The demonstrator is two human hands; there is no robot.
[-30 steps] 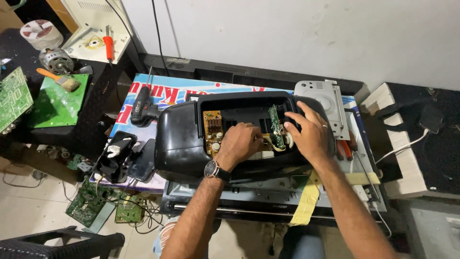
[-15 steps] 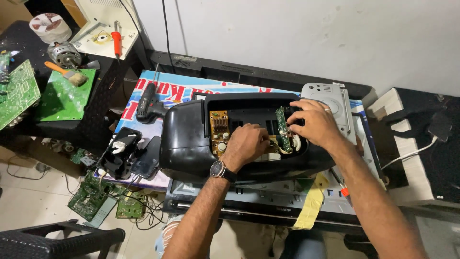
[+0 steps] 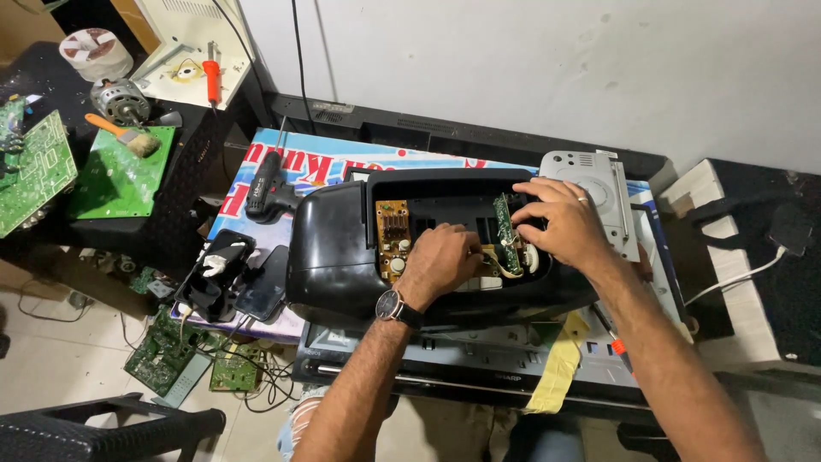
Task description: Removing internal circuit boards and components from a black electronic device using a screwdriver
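A black boombox casing lies opened on the workbench, its cavity showing a tan circuit board at the left and an upright green circuit board toward the right. The left hand, with a wristwatch at the wrist, reaches into the middle of the cavity; its fingers are curled down onto the parts beneath, and whether they pinch anything cannot be told. The right hand, a ring on one finger, sits at three o'clock of the left one, fingers bent and closed about the top edge of the green circuit board.

Against half a second ago, both hands keep much the same places in the casing: the left one remains low in the middle, the right one stays at the green board. The camera has tilted slightly, so the whole bench sits a little lower and further right in view, and more of the wall shows.

At one o'clock of the casing, touching the right hand's far side, lies a grey disc-drive unit. At ten o'clock of the casing rests a black power screwdriver on a printed banner. At nine o'clock lie a phone and a black charger-like block. Further out at ten o'clock sit a green board with a brush on it, a small motor and a red-handled soldering iron. A yellow strip of tape hangs at five o'clock.
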